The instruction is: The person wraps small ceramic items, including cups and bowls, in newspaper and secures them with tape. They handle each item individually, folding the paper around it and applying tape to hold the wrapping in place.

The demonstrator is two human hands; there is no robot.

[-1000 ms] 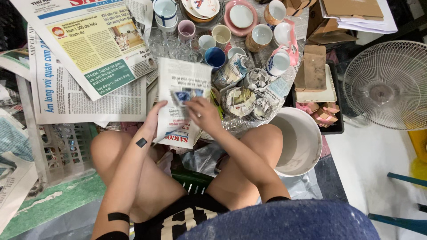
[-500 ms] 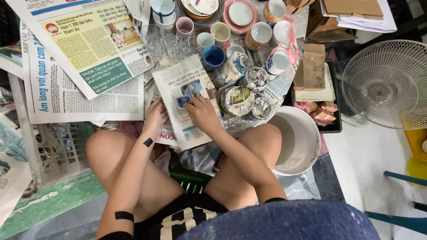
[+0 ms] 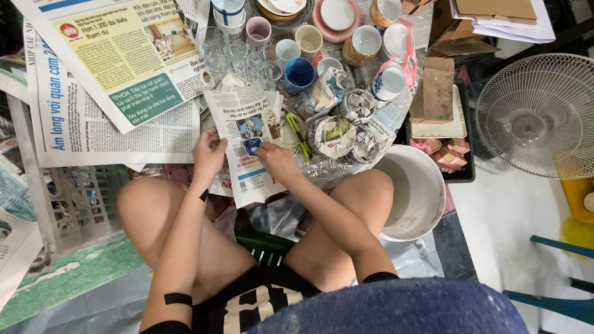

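Cluttered floor: several newspaper-wrapped bundles (image 3: 346, 127) done; unwrapped cups (image 3: 309, 52) remain. Left hand (image 3: 209, 153), right hand (image 3: 277, 162) pinch newspaper sheet (image 3: 247, 142), fingers closed.

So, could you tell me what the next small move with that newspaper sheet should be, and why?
Probably fold the newspaper sheet over the small blue-and-white piece lying on it. The left hand pins the sheet's edge, the right hand rests beside the piece, and wrapped bundles lie nearby.

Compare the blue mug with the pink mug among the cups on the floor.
The blue mug is deep blue and stands nearer the person's knees; the pink mug is pale pink and stands farther away, beyond the clear glasses. The blue mug sits beside newspaper-wrapped bundles; the pink mug does not. Both stand upright, unwrapped.
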